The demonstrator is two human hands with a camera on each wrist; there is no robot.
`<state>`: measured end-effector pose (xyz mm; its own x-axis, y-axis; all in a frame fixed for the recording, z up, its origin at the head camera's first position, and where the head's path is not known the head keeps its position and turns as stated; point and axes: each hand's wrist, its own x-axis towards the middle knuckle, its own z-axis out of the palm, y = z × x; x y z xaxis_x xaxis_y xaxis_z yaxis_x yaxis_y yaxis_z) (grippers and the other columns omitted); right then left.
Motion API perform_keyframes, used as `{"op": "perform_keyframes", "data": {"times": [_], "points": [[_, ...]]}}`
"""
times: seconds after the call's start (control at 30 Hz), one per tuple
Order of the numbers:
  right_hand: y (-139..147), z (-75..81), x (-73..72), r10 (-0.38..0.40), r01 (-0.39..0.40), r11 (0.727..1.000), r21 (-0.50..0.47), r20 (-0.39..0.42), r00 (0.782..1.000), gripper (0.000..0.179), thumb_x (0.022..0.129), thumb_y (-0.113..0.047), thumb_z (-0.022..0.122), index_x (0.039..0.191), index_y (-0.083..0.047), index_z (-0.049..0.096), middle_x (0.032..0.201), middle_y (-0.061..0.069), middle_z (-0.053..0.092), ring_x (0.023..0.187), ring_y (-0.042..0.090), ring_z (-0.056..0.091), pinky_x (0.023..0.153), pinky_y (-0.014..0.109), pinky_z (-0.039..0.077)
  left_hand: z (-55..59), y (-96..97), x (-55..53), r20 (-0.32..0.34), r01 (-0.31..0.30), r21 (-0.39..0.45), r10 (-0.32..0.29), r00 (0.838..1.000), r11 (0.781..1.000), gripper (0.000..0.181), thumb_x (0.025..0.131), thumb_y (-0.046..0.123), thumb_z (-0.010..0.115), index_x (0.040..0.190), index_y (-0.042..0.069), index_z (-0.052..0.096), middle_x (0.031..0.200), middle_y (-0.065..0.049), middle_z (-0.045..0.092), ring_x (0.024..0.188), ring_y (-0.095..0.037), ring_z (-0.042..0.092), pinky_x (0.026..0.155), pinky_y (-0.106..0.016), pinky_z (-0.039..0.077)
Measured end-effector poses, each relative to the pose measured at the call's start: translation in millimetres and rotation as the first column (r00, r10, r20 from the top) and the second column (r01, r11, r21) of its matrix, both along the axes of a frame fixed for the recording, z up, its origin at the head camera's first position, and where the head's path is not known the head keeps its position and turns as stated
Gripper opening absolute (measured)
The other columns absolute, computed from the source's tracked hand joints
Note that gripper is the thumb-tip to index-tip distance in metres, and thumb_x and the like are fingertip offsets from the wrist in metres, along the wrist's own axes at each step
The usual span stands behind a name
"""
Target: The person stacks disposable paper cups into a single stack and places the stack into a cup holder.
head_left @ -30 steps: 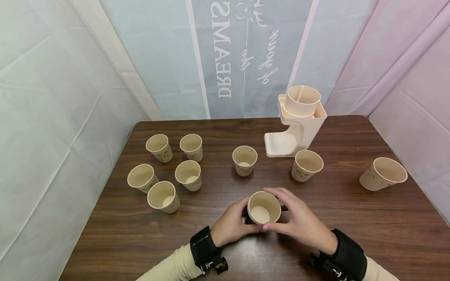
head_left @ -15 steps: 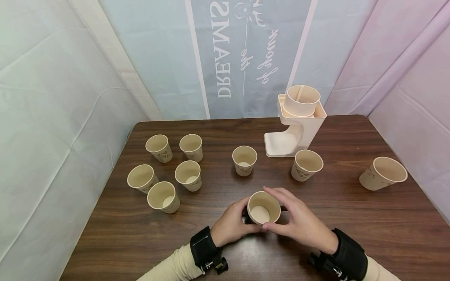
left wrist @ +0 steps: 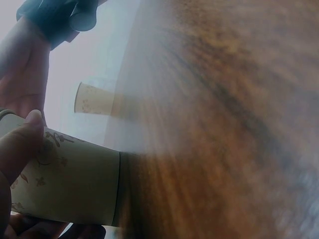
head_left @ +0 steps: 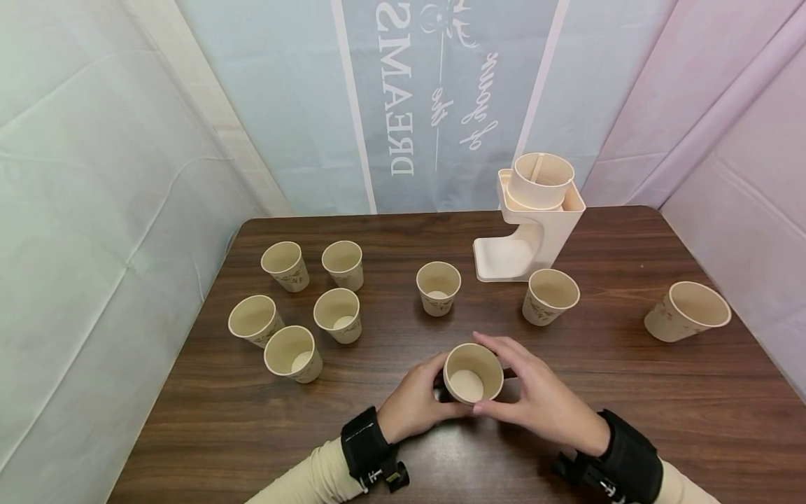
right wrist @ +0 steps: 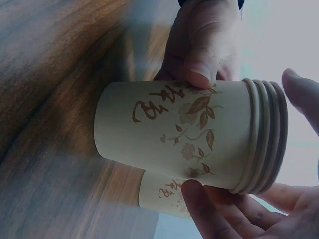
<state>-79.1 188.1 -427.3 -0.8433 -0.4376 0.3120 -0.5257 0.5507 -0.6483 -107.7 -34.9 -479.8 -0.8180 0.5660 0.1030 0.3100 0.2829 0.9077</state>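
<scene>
Dark wood table (head_left: pixel 208 420) here — left hand (head_left: pixel 412 402) and right hand (head_left: pixel 544 399) both gripping a little stack of nested paper cups (right wrist: pixel 219 134), front and centre — single cups (head_left: pixel 340 315) either side, cream stand (head_left: pixel 554 234) further back

Matt, smooth paper on these cups (right wrist: pixel 164 129), a wood-grain bench (head_left: pixel 447 465) catching a sheen, smooth plastic-looking stand (head_left: pixel 553 234), creased cloth curtain (head_left: pixel 296 105)!

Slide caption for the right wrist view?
Left hand and right hand hold nested patterned cups, another cup partly hidden behind.
</scene>
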Motion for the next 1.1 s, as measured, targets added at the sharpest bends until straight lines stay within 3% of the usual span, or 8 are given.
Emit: {"op": "perform_keyframes", "data": {"times": [0.27, 0.5, 0.7, 0.97, 1.03, 1.1], "points": [[13, 13.5, -5.0, 0.026, -0.030, 0.993, -0.116, -0.034, 0.999, 0.089, 0.072, -0.009, 0.092, 0.149, -0.007, 0.048, 0.130, 0.005, 0.061, 0.117, 0.013, 0.059, 0.082, 0.028, 0.059, -0.8, 1.5, -0.3, -0.008, -0.003, 0.029, 0.003, 1.000, 1.000, 0.074, 0.074, 0.019, 0.094, 0.139, 0.016, 0.057, 0.127, 0.001, 0.066, 0.119, -0.012, 0.061, 0.103, -0.028, 0.049], [37, 33.7, -9.5, -0.078, 0.064, 0.985, -0.158, -0.085, 0.993, 0.091, 0.067, 0.006, 0.090, 0.148, -0.004, 0.049, 0.130, 0.006, 0.061, 0.117, 0.005, 0.057, 0.085, 0.017, 0.054, -2.1, 1.6, -0.3, 0.007, -0.010, 0.024, 0.010, 1.000, 1.000, 0.073, 0.074, 0.019, 0.094, 0.137, 0.016, 0.058, 0.125, 0.001, 0.066, 0.118, -0.012, 0.061, 0.102, -0.027, 0.049], [62, 52.4, -11.0, -0.190, 0.167, 0.959, -0.229, -0.086, 0.978, 0.088, 0.066, 0.023, 0.082, 0.144, 0.000, 0.052, 0.130, -0.002, 0.062, 0.111, 0.003, 0.061, 0.084, 0.014, 0.053, -1.9, 1.1, 0.0, 0.011, -0.007, 0.022, 0.007, 1.000, 1.000, 0.072, 0.075, 0.020, 0.093, 0.138, 0.016, 0.058, 0.126, 0.000, 0.066, 0.119, -0.013, 0.061, 0.103, -0.027, 0.048], [99, 72.0, -14.5, -0.337, 0.302, 0.903, -0.305, -0.068, 0.939, 0.080, 0.074, 0.031, 0.070, 0.146, 0.003, 0.049, 0.131, 0.000, 0.062, 0.105, 0.004, 0.065, 0.086, 0.012, 0.052, -1.6, 0.7, -0.6, -0.005, -0.003, 0.015, 0.003, 1.000, 1.000, 0.073, 0.075, 0.021, 0.093, 0.138, 0.016, 0.058, 0.126, 0.001, 0.066, 0.119, -0.013, 0.060, 0.103, -0.027, 0.049], [109, 73.6, -17.3, -0.365, 0.316, 0.872, -0.373, -0.066, 0.929, 0.076, 0.075, 0.032, 0.067, 0.145, 0.005, 0.050, 0.129, 0.003, 0.062, 0.104, 0.006, 0.065, 0.086, 0.012, 0.053, -1.4, 0.7, -0.8, -0.004, 0.000, 0.017, 0.000, 1.000, 1.000, 0.073, 0.075, 0.021, 0.093, 0.138, 0.016, 0.057, 0.126, 0.001, 0.066, 0.119, -0.013, 0.060, 0.103, -0.027, 0.049], [119, 73.4, -20.9, -0.400, 0.332, 0.820, -0.466, -0.052, 0.915, 0.070, 0.077, 0.031, 0.065, 0.142, 0.007, 0.052, 0.128, 0.007, 0.062, 0.105, 0.009, 0.064, 0.086, 0.012, 0.052, -1.2, 0.9, -0.8, -0.001, 0.002, 0.021, -0.002, 1.000, 1.000, 0.073, 0.075, 0.020, 0.093, 0.139, 0.016, 0.057, 0.127, 0.001, 0.066, 0.120, -0.013, 0.060, 0.103, -0.027, 0.049]]}}
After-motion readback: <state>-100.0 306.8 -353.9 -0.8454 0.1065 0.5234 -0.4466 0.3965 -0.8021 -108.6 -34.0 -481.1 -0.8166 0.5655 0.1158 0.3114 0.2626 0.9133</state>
